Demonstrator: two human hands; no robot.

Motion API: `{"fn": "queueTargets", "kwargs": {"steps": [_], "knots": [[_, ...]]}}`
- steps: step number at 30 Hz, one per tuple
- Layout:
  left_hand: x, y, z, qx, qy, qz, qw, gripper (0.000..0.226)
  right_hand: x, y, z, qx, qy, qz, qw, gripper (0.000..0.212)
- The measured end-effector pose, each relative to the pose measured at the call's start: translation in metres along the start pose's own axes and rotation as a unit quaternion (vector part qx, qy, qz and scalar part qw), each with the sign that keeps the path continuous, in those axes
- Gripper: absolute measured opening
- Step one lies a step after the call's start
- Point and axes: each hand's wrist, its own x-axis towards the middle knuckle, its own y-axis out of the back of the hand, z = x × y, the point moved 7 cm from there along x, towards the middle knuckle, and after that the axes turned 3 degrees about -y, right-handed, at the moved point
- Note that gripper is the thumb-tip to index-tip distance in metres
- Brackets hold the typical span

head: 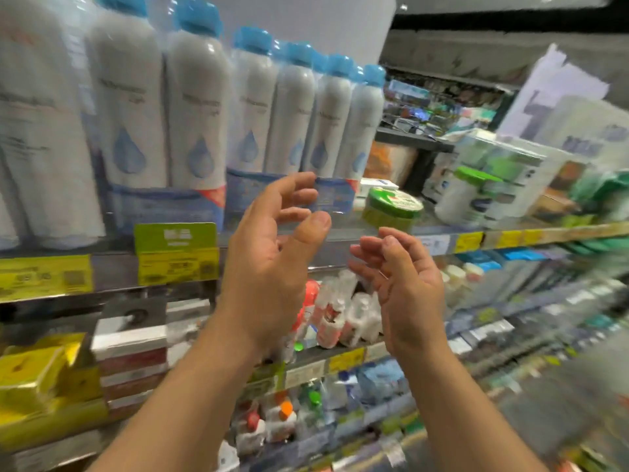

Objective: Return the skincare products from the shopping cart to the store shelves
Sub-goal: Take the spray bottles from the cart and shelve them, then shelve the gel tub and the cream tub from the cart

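Observation:
My left hand [272,253] is raised in front of the upper shelf [115,267], fingers loosely curled and holding nothing. My right hand [405,287] hovers beside it, a little lower, palm turned inward, also empty. Behind the hands stands a row of tall white spray bottles with blue caps [197,107], several in shrink-wrapped packs. A green-lidded jar [391,206] sits on the same shelf just right of the bottles, above my right fingertips. The shopping cart is out of view.
White and green boxes and a green-capped white bottle [466,195] fill the shelf to the right. Yellow price tags [177,267] line the shelf edges. Lower shelves hold small pink and white bottles [333,311], yellow boxes [37,376] and blurred packs.

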Motion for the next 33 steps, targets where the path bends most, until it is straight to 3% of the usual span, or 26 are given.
{"fn": "queueTargets", "kwargs": {"steps": [6,10,12,19,26,33], "knots": [[-0.014,-0.083,-0.015,-0.053,0.059,-0.116,0.99,0.041,-0.024,0.094,-0.006,0.023,-0.04,0.082,0.996,0.022],[-0.04,-0.154,-0.016,-0.078,0.077,-0.198,0.974,0.044,-0.055,0.165,-0.021,0.012,-0.04,0.154,0.987,0.038],[-0.06,-0.194,-0.017,-0.086,0.091,-0.239,0.963,0.045,-0.072,0.205,-0.029,0.006,-0.042,0.196,0.98,0.029],[-0.155,-0.325,-0.028,-0.081,0.159,-0.369,0.912,0.041,-0.152,0.349,-0.06,0.012,-0.065,0.342,0.937,0.02],[-0.248,-0.43,-0.038,-0.049,0.213,-0.448,0.867,0.042,-0.236,0.477,-0.078,0.001,-0.091,0.465,0.88,0.019],[-0.314,-0.516,-0.056,0.066,0.205,-0.513,0.831,0.018,-0.3,0.598,-0.098,-0.179,-0.104,0.522,0.827,0.014]]}}
